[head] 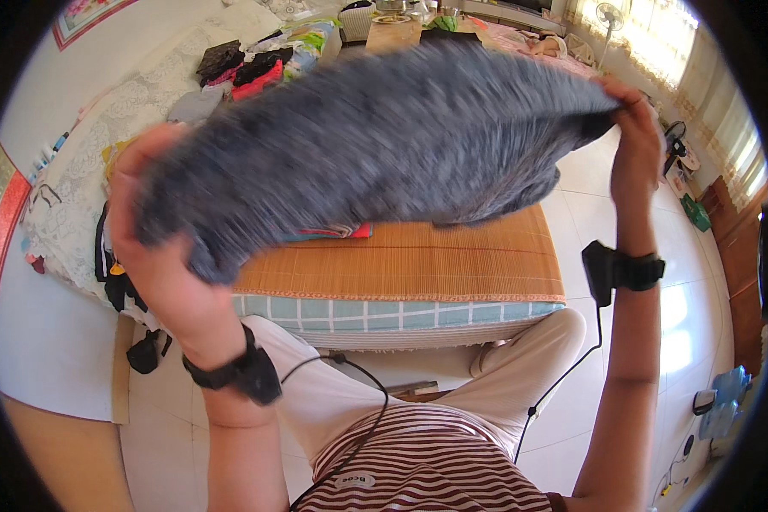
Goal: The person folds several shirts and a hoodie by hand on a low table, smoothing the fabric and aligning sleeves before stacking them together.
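Observation:
A dark grey heathered garment (371,141), blurred by motion, is stretched in the air between my two hands. My left hand (160,243) grips its left end, with the cloth bunched between thumb and fingers. My right hand (637,141) pinches its upper right corner. Below the cloth is a low bench-like surface covered with a brown bamboo mat (397,262) over a green checked cloth. Part of a folded red and multicoloured cloth (358,232) shows on the mat from under the garment, which hides the rest of it.
At the left, a lace-covered sofa (115,96) bears piled clothes (256,70). A wooden table (390,35) with dishes and a watermelon piece (445,24) stands beyond. Another person's limb (547,48) shows on the pink bedding. Black cables (566,371) run from both wrist straps.

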The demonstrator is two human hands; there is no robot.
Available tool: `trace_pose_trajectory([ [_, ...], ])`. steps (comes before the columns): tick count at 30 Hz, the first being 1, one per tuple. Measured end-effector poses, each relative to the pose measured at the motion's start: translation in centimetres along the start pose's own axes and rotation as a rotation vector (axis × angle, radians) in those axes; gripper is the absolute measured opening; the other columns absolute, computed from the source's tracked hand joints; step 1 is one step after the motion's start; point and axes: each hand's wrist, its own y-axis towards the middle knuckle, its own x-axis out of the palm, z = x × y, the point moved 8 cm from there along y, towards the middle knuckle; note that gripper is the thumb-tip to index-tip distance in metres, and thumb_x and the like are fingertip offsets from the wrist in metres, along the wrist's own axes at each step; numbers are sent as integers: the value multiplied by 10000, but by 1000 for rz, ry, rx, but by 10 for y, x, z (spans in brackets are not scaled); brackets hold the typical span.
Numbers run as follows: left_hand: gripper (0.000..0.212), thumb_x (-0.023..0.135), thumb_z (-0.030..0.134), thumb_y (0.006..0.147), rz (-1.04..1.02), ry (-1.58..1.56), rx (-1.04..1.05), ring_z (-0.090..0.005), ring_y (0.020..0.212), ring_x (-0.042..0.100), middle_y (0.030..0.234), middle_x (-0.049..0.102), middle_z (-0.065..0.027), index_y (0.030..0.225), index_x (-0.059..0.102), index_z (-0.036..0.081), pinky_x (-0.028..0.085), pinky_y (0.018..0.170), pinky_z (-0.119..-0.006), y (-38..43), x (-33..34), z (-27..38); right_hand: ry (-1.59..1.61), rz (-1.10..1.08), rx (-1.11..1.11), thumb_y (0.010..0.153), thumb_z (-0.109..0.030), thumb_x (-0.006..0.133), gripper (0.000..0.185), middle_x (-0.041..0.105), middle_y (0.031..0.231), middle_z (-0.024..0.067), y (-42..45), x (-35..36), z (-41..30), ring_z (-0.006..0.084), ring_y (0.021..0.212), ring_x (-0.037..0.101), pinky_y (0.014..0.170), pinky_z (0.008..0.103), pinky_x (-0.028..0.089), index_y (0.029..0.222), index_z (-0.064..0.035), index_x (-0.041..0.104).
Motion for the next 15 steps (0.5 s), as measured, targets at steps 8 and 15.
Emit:
trace_pose_trajectory([
  [8, 340, 623, -9, 812, -882, 96, -1009, -81, 877, 570, 968, 634, -31, 1148, 578, -33, 470, 779, -241, -197, 105, -152, -396, -386, 664, 842, -15, 599, 149, 677, 907, 111, -202, 40, 111, 267, 842, 648, 758, 348, 510, 967, -61, 665],
  [15, 575, 627, 133, 901, -1138, -263, -973, -135, 1151, 505, 1256, 545, -92, 1395, 383, -29, 411, 984, -281, -266, 143, -175, 667, -580, 1396, 966, -487, 503, 552, 671, 998, 72, -323, 75, 31, 129, 864, 643, 729, 248, 515, 1172, 22, 563],
])
